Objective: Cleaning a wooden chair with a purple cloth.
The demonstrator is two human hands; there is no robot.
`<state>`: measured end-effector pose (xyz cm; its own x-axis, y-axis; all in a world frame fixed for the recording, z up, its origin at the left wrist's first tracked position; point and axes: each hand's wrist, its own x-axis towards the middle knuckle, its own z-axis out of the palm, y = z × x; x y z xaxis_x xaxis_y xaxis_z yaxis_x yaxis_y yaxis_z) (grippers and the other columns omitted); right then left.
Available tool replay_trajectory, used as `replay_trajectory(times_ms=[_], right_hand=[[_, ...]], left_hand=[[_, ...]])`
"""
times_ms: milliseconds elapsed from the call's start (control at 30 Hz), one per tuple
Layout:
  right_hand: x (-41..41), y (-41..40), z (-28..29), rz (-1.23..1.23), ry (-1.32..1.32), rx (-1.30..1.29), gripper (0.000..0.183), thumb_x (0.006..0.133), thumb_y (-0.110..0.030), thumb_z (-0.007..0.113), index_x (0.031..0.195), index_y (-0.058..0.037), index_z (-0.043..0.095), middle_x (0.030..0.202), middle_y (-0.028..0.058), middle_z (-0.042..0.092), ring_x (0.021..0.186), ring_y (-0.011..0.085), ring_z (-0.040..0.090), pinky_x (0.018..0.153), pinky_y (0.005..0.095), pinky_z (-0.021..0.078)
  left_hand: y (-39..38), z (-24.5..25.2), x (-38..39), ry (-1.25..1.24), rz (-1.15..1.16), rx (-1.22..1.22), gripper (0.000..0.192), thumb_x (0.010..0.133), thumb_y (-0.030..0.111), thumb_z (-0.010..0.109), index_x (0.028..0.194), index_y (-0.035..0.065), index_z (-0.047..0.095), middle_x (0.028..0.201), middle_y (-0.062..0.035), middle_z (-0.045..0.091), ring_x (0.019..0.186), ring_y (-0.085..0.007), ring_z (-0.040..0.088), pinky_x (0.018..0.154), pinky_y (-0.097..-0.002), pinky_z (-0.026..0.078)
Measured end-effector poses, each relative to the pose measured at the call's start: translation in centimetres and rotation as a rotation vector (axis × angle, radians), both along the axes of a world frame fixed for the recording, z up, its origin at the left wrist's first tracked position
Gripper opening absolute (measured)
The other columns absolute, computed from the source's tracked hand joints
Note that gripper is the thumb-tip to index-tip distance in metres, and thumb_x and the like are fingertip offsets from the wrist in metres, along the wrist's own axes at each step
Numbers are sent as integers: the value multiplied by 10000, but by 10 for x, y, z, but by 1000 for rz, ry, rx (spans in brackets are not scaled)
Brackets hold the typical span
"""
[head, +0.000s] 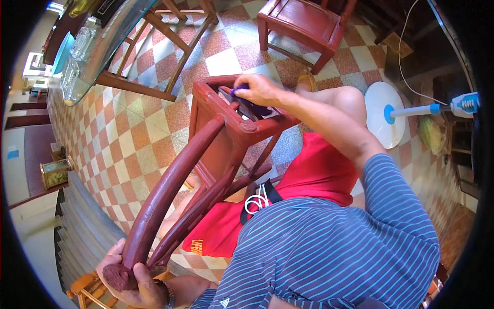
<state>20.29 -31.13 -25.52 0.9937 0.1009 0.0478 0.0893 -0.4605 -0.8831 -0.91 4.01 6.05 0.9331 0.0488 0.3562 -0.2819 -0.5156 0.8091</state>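
Observation:
A red-painted wooden chair [170, 185] lies tipped across my lap, with one thick curved post running towards the lower left. My left hand [133, 276] grips the end of that post, thumb and fingers around it. At the chair's square frame, near the top middle, my right hand [256, 90] is closed on a dark purple cloth [241, 89]. The cloth touches the inner side of the frame. Part of it hangs below my fingers, and the fingertips are partly hidden.
Another red wooden chair [305, 27] stands ahead. A glass-topped table [90, 73] with wooden legs is at the upper left. At right stands a white and blue fan stand [405, 112]; a white cable [402, 65] runs near it. Grey steps [87, 216] lie lower left.

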Motion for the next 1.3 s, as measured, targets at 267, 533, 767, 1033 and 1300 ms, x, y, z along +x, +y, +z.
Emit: replay_trajectory(times_ms=[267,533,767,1033,1300], right_hand=[[11,15,-1,-32,111,-69,335,841,-293,680,1112,-104,737,1018,180,736,974,306,708,887,401,534],[-62,-30,50,259,152,-66,346,825,-212,714,1145,-82,742,1096,173,731,1020,286,701,932,361,520],[12,14,10,50,17,-53,313,828,-200,722,1125,-104,743,1049,152,736,998,276,704,894,379,532],[44,23,-35,-67,178,58,320,820,-277,714,1101,-130,754,997,136,748,913,258,709,855,361,537],[-52,-47,47,435,208,-39,306,879,-273,689,1102,-66,726,984,115,726,906,183,670,828,349,527]], left_hand=[[-5,-3,-8,55,123,219,459,929,268,625,1204,-67,474,1119,-228,580,920,-286,659,537,-291,611],[7,-7,-8,-154,-54,79,436,881,80,735,1187,-88,473,1083,-386,607,951,-409,660,835,-471,573],[13,-4,3,-79,56,76,430,869,61,729,1189,-102,492,1043,-357,636,847,-366,692,776,-436,589],[5,9,-3,191,258,89,534,890,314,713,1213,-21,450,1185,-282,542,1032,-386,646,769,-431,637],[12,-6,11,-91,92,4,414,874,77,729,1149,-117,488,1063,-381,630,835,-386,699,674,-391,607]])
